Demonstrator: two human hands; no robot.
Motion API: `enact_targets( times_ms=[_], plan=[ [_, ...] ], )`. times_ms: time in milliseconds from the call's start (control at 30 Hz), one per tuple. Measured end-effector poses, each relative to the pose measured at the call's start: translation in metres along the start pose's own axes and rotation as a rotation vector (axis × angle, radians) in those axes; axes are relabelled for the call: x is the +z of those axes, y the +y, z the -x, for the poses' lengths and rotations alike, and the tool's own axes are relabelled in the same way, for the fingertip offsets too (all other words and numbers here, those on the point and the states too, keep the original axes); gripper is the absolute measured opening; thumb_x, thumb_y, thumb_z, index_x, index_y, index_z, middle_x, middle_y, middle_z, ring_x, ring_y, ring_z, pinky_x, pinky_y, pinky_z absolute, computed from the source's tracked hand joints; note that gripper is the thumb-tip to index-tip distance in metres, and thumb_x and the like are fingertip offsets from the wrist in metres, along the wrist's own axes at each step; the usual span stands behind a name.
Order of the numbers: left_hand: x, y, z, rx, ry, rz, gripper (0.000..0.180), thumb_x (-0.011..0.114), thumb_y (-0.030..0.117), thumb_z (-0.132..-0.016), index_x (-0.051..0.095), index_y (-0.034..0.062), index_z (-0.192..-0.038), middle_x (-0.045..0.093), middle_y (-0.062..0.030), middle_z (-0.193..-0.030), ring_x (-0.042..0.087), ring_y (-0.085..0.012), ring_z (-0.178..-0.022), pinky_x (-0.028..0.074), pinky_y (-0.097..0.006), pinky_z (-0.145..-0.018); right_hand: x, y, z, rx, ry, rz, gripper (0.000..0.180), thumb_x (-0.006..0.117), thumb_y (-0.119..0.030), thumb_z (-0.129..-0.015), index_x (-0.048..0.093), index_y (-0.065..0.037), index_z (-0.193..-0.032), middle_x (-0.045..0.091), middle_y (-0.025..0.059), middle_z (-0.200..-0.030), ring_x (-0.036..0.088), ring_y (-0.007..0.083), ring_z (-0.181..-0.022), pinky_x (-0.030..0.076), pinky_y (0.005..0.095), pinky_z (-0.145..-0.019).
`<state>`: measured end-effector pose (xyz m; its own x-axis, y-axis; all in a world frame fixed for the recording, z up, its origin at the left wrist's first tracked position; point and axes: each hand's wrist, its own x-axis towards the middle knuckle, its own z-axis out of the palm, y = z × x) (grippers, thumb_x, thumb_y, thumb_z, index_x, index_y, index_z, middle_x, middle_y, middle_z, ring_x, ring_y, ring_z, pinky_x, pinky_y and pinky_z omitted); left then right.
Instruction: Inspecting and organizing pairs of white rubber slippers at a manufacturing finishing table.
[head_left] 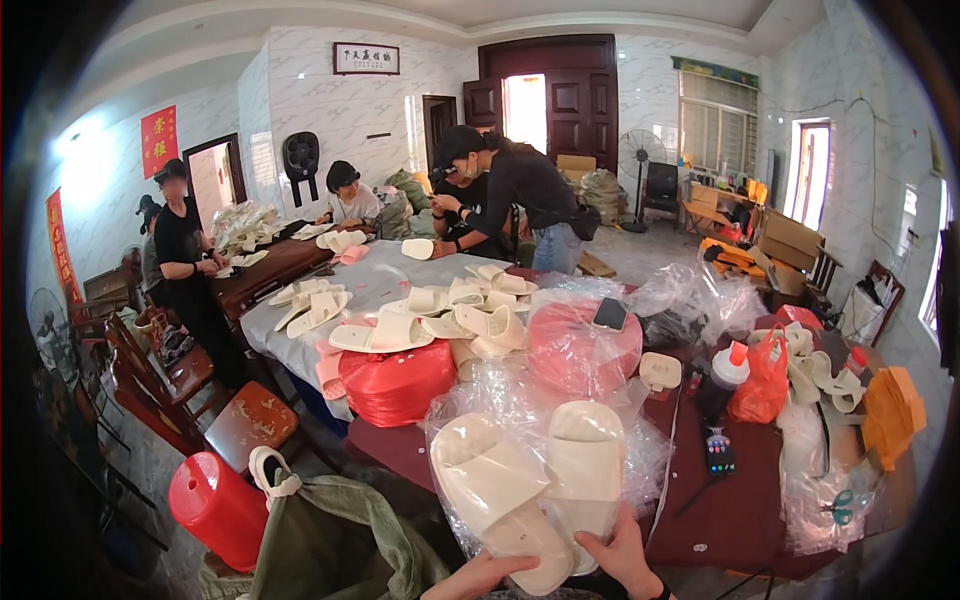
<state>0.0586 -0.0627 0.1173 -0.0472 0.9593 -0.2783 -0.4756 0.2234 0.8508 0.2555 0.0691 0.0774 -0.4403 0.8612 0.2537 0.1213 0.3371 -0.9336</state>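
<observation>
Two cream open-toed slippers are held side by side just in front of me, over the near edge of the table. My left hand (pixel 482 577) is closed on the heel end of the left slipper (pixel 487 480), which lies tilted with clear plastic film (pixel 437 437) around its outer edge. In my right hand (pixel 622 560) is the heel of the right slipper (pixel 586 460), its thumb on the insole. Whether both slippers are inside the film, I cannot tell. Behind them more clear plastic bags (pixel 640 440) are spread across the dark red tabletop (pixel 715 520).
A pile of cream slippers (pixel 390 330) rests beyond a red twine roll (pixel 395 385) and a pink roll (pixel 580 345) with a phone on it. Scissors (pixel 843 507), a bottle (pixel 722 380) and a red bag (pixel 760 385) are right; a red bucket (pixel 215 510) and green sack (pixel 340 540), left. People work farther off.
</observation>
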Motion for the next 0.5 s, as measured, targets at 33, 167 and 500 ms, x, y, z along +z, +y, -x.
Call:
enact_targets(
  times_ms=[33, 167, 500],
  plan=[
    [0.002, -0.002, 0.000, 0.009, 0.015, 0.043, 0.045, 0.067, 0.009, -0.091, 0.055, 0.0013, -0.134, 0.065, -0.0051, -0.122, 0.061, -0.0142, -0.110, 0.049, -0.028, -0.089, 0.002, -0.001, -0.001, -0.040, -0.040, -0.073, 0.061, 0.078, -0.012, -0.079, 0.046, 0.004, -0.128, 0.064, 0.0143, -0.111, 0.062, 0.0186, -0.102, 0.050, 0.0341, -0.087],
    [-0.006, -0.011, -0.005, -0.052, 0.076, 0.121, 0.040, 0.068, 0.010, -0.090, 0.059, 0.0020, -0.127, 0.069, -0.0065, -0.113, 0.066, -0.0167, -0.101, 0.053, -0.029, -0.082, 0.007, -0.016, -0.001, -0.068, -0.038, 0.012, 0.062, 0.076, -0.011, -0.080, 0.044, 0.004, -0.131, 0.062, 0.0147, -0.114, 0.060, 0.0197, -0.105, 0.049, 0.0356, -0.091],
    [-0.007, -0.020, -0.014, -0.032, 0.137, 0.190, 0.039, 0.067, 0.011, -0.089, 0.060, 0.0013, -0.126, 0.070, -0.0115, -0.113, 0.067, -0.0254, -0.099, 0.054, -0.035, -0.083, 0.008, -0.013, -0.003, -0.059, -0.084, -0.158, 0.064, 0.074, -0.011, -0.084, 0.039, 0.004, -0.136, 0.058, 0.0137, -0.123, 0.055, 0.0188, -0.112, 0.045, 0.0357, -0.097]
  ],
)
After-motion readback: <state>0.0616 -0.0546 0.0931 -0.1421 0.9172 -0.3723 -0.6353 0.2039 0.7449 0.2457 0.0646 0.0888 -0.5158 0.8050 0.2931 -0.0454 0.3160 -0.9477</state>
